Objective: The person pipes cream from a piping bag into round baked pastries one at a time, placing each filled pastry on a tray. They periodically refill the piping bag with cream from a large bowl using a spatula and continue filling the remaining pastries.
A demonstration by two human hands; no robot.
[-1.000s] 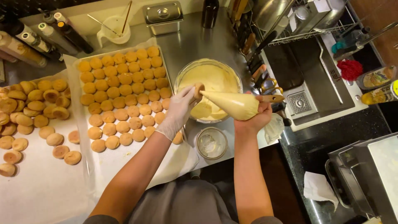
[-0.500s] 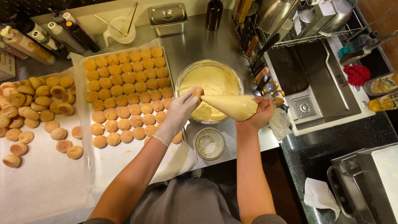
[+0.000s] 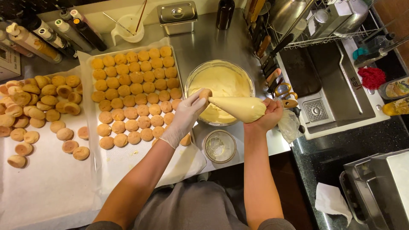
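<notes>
Both hands and piping bag unmoved

A small round golden puff sat pinched in the fingertips of the gloved left hand, raised above the rim of the glass bowl of pale cream. A piping bag, full of the same pale yellow cream and lying almost level, pointed its narrow tip into the puff's side. The bare right hand gripped the bag's wide rear end, with loose clear plastic trailing behind it.
</notes>
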